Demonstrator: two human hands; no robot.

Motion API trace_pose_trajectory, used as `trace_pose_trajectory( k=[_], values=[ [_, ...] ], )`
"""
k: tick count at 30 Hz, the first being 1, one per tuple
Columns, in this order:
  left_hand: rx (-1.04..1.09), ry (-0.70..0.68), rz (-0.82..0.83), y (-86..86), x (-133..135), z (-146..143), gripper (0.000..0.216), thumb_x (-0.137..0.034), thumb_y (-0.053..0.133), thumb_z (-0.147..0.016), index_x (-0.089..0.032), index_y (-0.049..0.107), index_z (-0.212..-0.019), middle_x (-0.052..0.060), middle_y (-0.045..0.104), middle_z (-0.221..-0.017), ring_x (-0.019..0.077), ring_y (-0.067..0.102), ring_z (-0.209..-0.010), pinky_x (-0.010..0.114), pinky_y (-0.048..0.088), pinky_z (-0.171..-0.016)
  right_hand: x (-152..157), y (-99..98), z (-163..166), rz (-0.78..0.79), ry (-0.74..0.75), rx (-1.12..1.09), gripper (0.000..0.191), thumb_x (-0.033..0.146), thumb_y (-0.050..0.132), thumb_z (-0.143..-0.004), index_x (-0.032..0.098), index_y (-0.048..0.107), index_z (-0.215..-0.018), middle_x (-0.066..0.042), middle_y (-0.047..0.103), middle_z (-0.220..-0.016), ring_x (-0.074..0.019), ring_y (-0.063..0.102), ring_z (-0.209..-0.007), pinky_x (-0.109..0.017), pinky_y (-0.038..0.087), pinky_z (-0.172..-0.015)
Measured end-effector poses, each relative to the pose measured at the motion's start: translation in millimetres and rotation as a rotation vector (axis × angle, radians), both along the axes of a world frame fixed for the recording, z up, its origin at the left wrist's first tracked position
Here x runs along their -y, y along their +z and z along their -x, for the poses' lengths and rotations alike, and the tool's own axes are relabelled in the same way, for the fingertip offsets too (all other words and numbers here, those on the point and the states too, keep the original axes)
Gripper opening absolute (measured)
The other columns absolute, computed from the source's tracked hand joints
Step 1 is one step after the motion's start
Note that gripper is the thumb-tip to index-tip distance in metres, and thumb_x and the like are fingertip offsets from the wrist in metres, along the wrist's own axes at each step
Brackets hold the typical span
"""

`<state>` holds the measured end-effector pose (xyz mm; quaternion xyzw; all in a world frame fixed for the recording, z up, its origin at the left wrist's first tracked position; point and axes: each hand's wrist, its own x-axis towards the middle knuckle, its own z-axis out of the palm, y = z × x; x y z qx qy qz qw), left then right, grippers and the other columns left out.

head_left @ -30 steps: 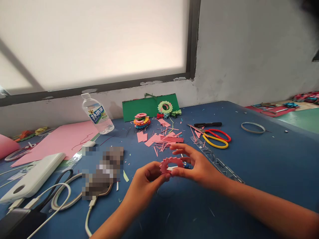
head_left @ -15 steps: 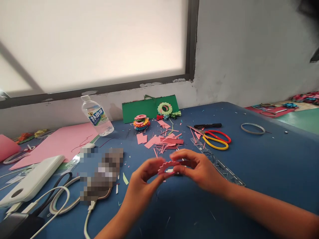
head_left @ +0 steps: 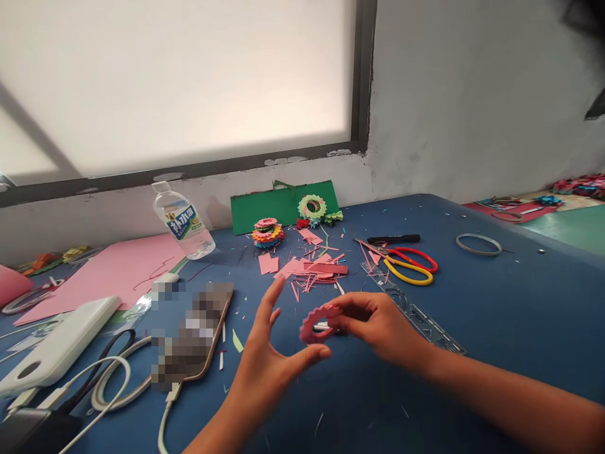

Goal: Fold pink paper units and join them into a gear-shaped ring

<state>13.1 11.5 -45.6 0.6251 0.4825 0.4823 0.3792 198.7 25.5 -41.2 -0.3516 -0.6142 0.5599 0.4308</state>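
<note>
A pink paper ring with a zigzag outer edge (head_left: 309, 325) is pinched at its right side between the thumb and fingers of my right hand (head_left: 378, 325). Close to the ring's left side, my left hand (head_left: 269, 353) is open, thumb and fingers spread wide. Just beyond the hands lie pink paper scraps and thin strips (head_left: 307, 270). Behind the scraps is a stack of colourful zigzag paper rings (head_left: 268, 233). A pale green zigzag ring (head_left: 302, 216) leans by a green card (head_left: 255, 213).
Right of the scraps lie red-and-yellow-handled scissors (head_left: 410, 265), a black pen (head_left: 394, 239), a clear ruler (head_left: 432, 325) and a round band (head_left: 479, 244). At left are a bottle (head_left: 186, 224), pink paper (head_left: 113, 268), a white power bank (head_left: 61, 343), a phone (head_left: 215, 321) and cables.
My left hand has let go of the pink ring, its fingers spreading up and apart. My right hand still holds the ring, now tilted more toward me.
</note>
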Motion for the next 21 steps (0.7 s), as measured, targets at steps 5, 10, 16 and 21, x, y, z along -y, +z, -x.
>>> trace_pose_trajectory(
  k=[5,10,16,21],
  values=[
    [0.039,-0.106,0.173,0.0,-1.0,0.9,0.025,-0.036,0.066,-0.072,-0.020,0.065,-0.090,0.008,0.069,-0.097,0.0266,0.062,-0.096,0.042,0.045,-0.091,0.3,1.6,-0.6,-0.195,-0.108,0.040,0.076,0.025,0.082,-0.055,0.029,0.047,-0.122,-0.005,0.045,-0.130,-0.0237,0.039,-0.123,-0.044,0.033,-0.104],
    [-0.010,0.004,0.006,-2.3,-0.1,0.3,0.074,-0.029,0.080,-0.053,-0.026,0.050,-0.120,0.006,0.050,-0.131,0.0283,0.043,-0.122,0.044,0.036,-0.101,0.8,-0.8,-1.1,-0.061,-0.019,-0.016,0.026,0.038,0.065,-0.076,0.020,0.063,-0.094,-0.008,0.065,-0.097,-0.0242,0.061,-0.096,-0.045,0.047,-0.090],
    [-0.028,-0.011,0.014,-5.0,-0.3,0.7,0.038,-0.035,0.072,-0.064,-0.022,0.065,-0.099,0.008,0.067,-0.106,0.0288,0.058,-0.105,0.048,0.043,-0.094,-0.4,-3.6,-2.7,-0.227,-0.140,0.081,0.057,0.037,0.078,-0.060,0.026,0.058,-0.112,-0.007,0.055,-0.119,-0.0269,0.049,-0.114,-0.045,0.042,-0.096],
    [0.043,0.049,-0.027,-3.4,3.1,1.0,0.054,-0.030,0.076,-0.059,-0.023,0.060,-0.110,0.007,0.064,-0.114,0.0272,0.058,-0.106,0.043,0.048,-0.091,2.3,-1.8,-2.2,-0.216,-0.113,0.015,0.034,0.034,0.076,-0.064,0.025,0.066,-0.095,-0.005,0.065,-0.101,-0.0241,0.059,-0.101,-0.042,0.046,-0.092]
  ],
)
